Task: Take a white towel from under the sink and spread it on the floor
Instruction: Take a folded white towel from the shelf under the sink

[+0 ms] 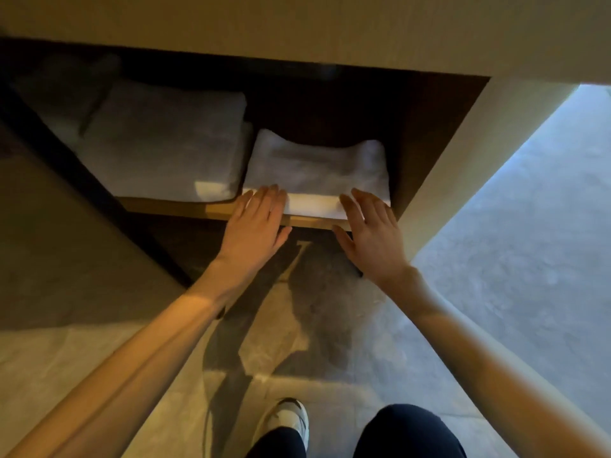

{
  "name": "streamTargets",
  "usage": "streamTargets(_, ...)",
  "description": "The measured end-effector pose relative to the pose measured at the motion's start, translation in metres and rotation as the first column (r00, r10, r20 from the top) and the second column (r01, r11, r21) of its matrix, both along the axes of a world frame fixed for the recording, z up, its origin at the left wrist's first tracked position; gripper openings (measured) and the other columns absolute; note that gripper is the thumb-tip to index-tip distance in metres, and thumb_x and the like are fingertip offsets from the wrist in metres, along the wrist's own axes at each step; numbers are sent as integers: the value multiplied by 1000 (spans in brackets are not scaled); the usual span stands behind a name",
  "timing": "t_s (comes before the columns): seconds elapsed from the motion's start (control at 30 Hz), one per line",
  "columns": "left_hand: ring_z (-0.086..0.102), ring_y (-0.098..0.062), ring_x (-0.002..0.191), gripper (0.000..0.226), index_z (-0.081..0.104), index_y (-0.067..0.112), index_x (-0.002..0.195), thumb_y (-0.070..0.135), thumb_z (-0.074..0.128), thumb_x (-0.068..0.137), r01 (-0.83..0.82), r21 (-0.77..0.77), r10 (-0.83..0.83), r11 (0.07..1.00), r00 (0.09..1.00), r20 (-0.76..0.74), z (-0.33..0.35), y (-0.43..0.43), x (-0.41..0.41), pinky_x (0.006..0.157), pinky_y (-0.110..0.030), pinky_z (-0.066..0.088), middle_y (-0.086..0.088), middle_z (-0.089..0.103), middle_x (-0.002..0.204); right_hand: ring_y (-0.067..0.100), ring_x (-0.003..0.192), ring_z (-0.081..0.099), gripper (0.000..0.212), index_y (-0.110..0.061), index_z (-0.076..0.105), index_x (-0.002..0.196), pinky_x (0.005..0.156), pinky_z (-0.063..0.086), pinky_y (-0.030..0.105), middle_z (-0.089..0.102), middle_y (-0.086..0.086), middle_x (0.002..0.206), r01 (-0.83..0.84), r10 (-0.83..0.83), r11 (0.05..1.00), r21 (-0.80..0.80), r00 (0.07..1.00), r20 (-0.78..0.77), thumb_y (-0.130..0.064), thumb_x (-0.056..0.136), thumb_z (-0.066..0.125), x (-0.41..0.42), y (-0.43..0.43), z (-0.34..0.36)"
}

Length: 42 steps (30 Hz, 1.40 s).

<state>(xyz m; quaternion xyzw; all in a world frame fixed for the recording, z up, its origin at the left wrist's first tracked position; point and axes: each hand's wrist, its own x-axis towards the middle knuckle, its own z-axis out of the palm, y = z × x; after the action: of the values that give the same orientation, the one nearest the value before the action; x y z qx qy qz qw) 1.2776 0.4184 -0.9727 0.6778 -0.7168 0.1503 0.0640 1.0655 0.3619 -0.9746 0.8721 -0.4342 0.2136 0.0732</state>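
Note:
A folded white towel (317, 173) lies on the wooden shelf (218, 209) under the counter, at the shelf's right end. My left hand (256, 223) is flat and open, its fingertips touching the towel's front left corner. My right hand (370, 226) is open too, with its fingertips on the towel's front right edge. Neither hand grips the towel. A second, larger folded white towel (165, 150) rests to the left on the same shelf.
The beige counter front (297, 31) overhangs the shelf. A pale side panel (456, 166) bounds the niche on the right. Tiled floor (330, 358) spreads below, with my shoe (287, 421) and dark trouser legs at the bottom.

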Motion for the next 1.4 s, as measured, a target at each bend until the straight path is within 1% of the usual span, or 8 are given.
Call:
streamTargets(0.2,44,-32,127,67,38,3,138,38,61,85,82,-20,-82,996,997,2,-39,-34,2,109,-44,31,-18,48,137,37,121,52,52,-4,49,131,103,42,49,54,21,132,-46,45,998,-48,999,-16,-29,87,63,7,-30,-38)
streamTargets(0.3,44,-31,128,64,38,5,138,34,60,86,100,-40,-99,994,995,16,-46,-44,4,109,-45,32,-16,49,138,35,124,50,50,-6,48,133,107,35,47,53,20,133,-59,57,995,-76,998,-33,-29,89,53,7,-44,-45)
streamTargets(0.4,46,-31,126,59,42,6,136,30,61,86,117,-39,-116,992,993,27,-45,-52,7,107,-45,32,-15,50,136,33,126,49,49,-6,48,134,108,35,48,53,19,135,-76,72,994,-75,996,-47,-29,91,50,7,-54,-49)
streamTargets(0.6,50,-31,121,45,46,8,132,22,52,89,131,-50,-128,990,990,52,-48,-51,10,101,-44,37,-13,53,133,31,117,57,39,-8,58,125,103,40,46,62,15,124,-92,87,981,-172,996,-37,-19,88,59,8,-55,-58)
streamTargets(0.83,52,-31,120,40,49,7,130,16,46,91,149,-90,-144,985,988,57,-53,-37,9,101,-45,37,-14,54,133,30,110,62,32,-9,64,118,95,47,43,67,12,118,-125,135,957,-260,991,20,-17,87,60,3,-42,-61)
streamTargets(0.97,55,-31,118,38,54,7,127,15,48,91,181,-154,-169,971,982,83,-58,-19,7,100,-44,40,-13,57,130,30,110,62,33,-10,65,117,93,48,45,67,10,118,-148,161,958,-246,986,34,-16,85,66,-3,-24,-61)
streamTargets(1.1,56,-31,117,36,55,7,127,17,45,94,201,-191,-185,961,978,97,-59,0,5,99,-44,41,-13,58,129,29,111,61,34,-11,64,118,95,47,45,67,9,118,-145,161,958,-248,986,48,-21,86,63,-11,0,-60)
streamTargets(1.4,55,-32,118,39,50,6,128,21,36,95,204,-152,-193,967,978,80,-54,32,-4,100,-45,41,-15,57,130,29,111,60,34,-13,63,120,92,47,47,66,8,120,-147,176,954,-260,980,92,-23,87,65,-21,28,-67)
